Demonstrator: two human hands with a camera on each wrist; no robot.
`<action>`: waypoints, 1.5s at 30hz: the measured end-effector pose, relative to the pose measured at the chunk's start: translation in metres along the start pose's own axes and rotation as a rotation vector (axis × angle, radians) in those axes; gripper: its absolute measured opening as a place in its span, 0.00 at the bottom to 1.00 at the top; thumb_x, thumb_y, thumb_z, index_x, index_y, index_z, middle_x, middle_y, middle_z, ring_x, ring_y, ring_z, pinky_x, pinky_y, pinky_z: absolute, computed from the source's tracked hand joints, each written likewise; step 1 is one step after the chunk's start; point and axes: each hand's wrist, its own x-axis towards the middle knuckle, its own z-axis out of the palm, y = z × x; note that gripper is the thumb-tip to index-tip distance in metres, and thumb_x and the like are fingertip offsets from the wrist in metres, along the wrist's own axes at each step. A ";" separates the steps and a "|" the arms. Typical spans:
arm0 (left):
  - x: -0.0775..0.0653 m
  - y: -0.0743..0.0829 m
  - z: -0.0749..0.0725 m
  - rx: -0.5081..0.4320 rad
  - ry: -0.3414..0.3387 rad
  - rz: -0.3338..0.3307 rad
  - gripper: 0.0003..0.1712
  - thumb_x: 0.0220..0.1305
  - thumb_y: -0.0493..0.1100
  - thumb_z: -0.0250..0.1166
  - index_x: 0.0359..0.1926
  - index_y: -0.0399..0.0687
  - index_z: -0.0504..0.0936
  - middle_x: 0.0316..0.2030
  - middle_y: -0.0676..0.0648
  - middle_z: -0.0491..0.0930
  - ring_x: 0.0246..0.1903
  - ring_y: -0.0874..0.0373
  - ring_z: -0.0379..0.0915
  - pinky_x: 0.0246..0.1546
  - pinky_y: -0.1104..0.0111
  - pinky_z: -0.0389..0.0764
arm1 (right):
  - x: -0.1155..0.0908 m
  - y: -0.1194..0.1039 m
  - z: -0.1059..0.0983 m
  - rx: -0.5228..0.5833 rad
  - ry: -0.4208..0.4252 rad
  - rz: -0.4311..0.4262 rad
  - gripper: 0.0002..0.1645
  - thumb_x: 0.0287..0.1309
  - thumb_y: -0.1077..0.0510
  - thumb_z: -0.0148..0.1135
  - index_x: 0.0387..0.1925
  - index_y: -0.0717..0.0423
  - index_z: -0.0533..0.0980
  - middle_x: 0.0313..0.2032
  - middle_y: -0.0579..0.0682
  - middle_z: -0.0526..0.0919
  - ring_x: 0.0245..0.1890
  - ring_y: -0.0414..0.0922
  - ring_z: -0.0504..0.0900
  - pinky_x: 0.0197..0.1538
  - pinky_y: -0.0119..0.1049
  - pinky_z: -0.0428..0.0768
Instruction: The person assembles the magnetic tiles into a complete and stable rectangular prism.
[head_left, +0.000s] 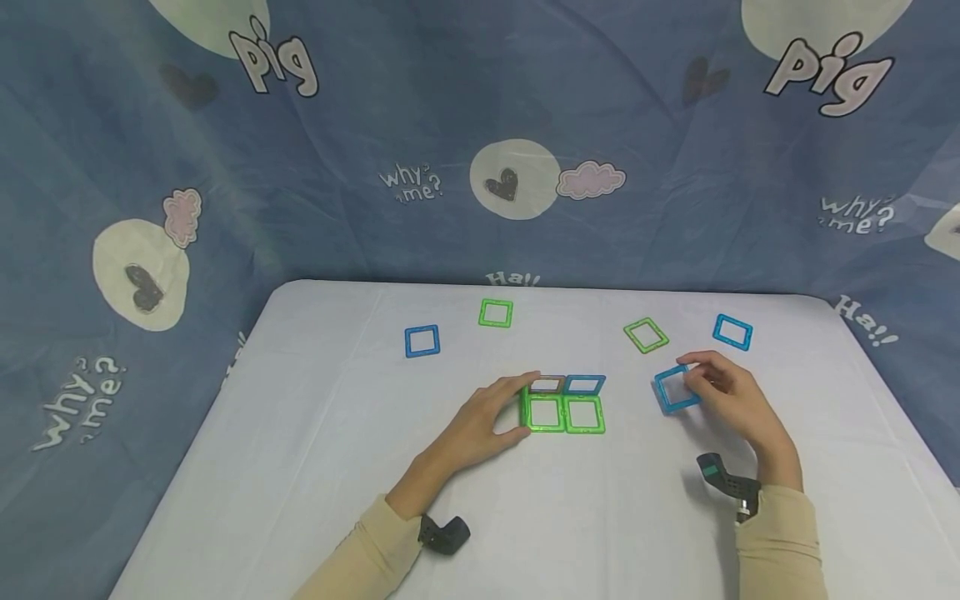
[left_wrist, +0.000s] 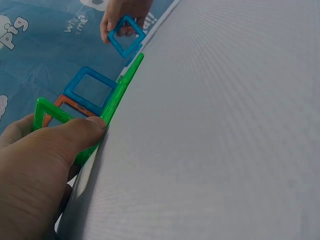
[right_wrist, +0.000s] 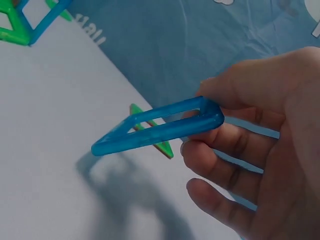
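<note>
My left hand (head_left: 476,425) grips the left side of a small structure of square magnetic tiles, its thumb at the near corner and fingers at the far one. Two green tiles (head_left: 565,414) lie flat there. Along their back edge stand an orange tile and a blue tile (left_wrist: 75,82), and a green tile (left_wrist: 46,106) stands at the left, under the hand. Off to the right, my right hand (head_left: 731,400) pinches a separate blue tile (right_wrist: 160,134) by one corner between thumb and fingers. That tile is held tilted above the table and casts a shadow.
Loose tiles lie farther back on the white table (head_left: 300,375): a blue tile (head_left: 423,354) and a green tile (head_left: 496,325) to the left, a green tile (head_left: 636,340) and a blue tile (head_left: 731,342) to the right. A printed blue cloth (head_left: 360,100) hangs behind.
</note>
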 end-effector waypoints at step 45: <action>0.000 0.000 0.000 0.000 -0.005 -0.013 0.47 0.58 0.50 0.67 0.71 0.75 0.49 0.66 0.59 0.65 0.66 0.61 0.61 0.63 0.58 0.67 | 0.009 -0.015 0.021 0.151 -0.170 -0.065 0.20 0.62 0.53 0.59 0.53 0.57 0.71 0.32 0.51 0.81 0.35 0.35 0.81 0.43 0.25 0.74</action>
